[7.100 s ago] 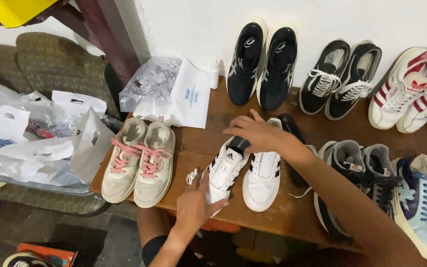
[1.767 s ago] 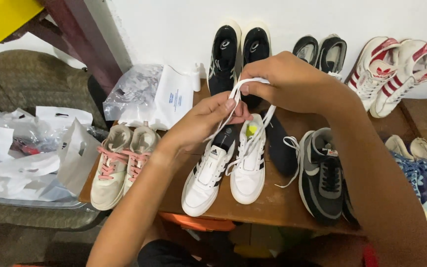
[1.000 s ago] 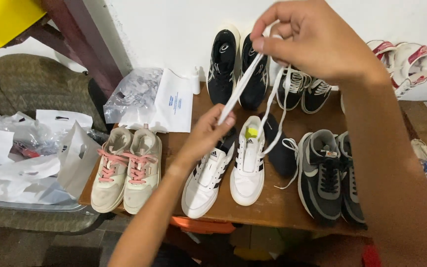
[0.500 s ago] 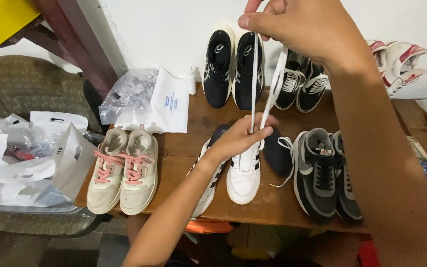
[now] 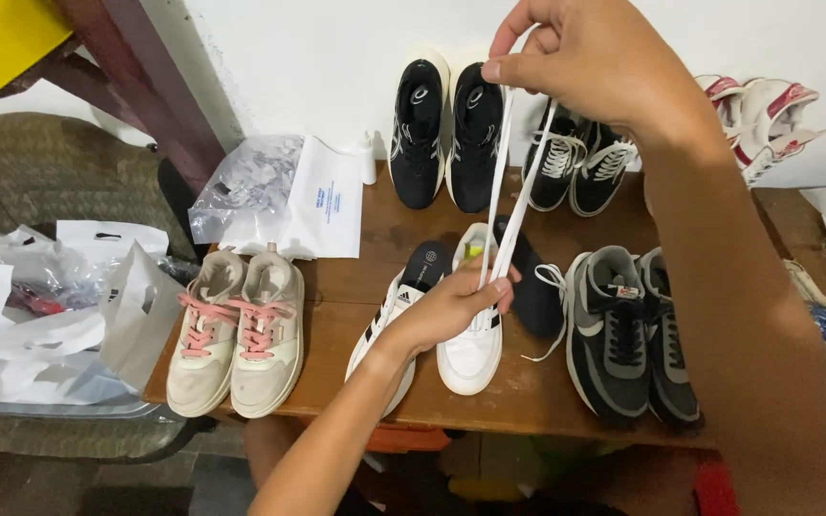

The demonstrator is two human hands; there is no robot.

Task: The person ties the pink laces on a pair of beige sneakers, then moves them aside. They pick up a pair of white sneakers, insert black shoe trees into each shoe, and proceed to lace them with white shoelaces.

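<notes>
My right hand (image 5: 585, 67) is raised high and pinches both ends of a white shoelace (image 5: 501, 182), which runs down taut to a white sneaker with black stripes (image 5: 475, 330). My left hand (image 5: 446, 311) rests on that sneaker and pins the lace at its eyelets. Its partner shoe (image 5: 394, 315) lies just to the left, partly under my left wrist. A dark insole (image 5: 532, 282) lies behind the sneaker.
On the wooden table (image 5: 356, 287) stand beige sneakers with pink laces (image 5: 238, 330), black sneakers (image 5: 446, 129) against the wall, grey-black sneakers (image 5: 628, 330), black-white sneakers (image 5: 576, 162) and red-white sneakers (image 5: 767, 110). Plastic bags (image 5: 279, 186) lie at the back left, white bags (image 5: 40, 315) off the left edge.
My right hand has pulled the lace upward, from low over the shoe to high near the wall. My left hand has moved onto the white sneaker and holds it down.
</notes>
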